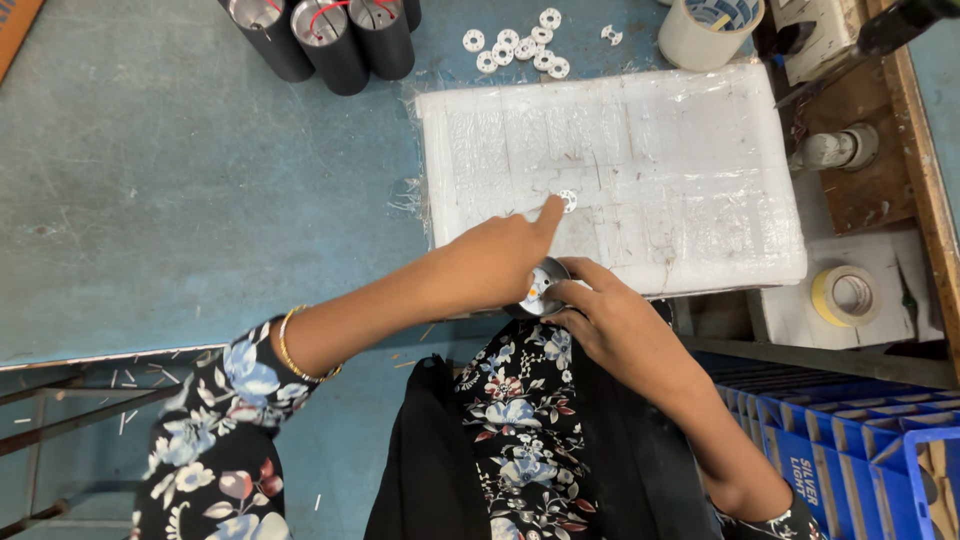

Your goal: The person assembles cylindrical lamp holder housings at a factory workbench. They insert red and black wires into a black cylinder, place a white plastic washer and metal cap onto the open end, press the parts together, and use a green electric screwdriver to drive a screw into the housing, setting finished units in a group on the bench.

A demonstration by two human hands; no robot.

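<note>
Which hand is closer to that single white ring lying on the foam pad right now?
Left. The left hand has a fingertip at the small white ring on the foam pad; the right hand sits lower, holding a round metal part at the pad's near edge.

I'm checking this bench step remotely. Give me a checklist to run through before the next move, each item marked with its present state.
1. Left hand fingertip on the small white ring: ok.
2. Ring lies flat on the white foam pad: ok.
3. Right hand grips the round metal part: ok.
4. Part's open face towards the camera: ok.
5. Spare white rings on the blue table: ok.
6. Ring undamaged: cannot tell.
</note>
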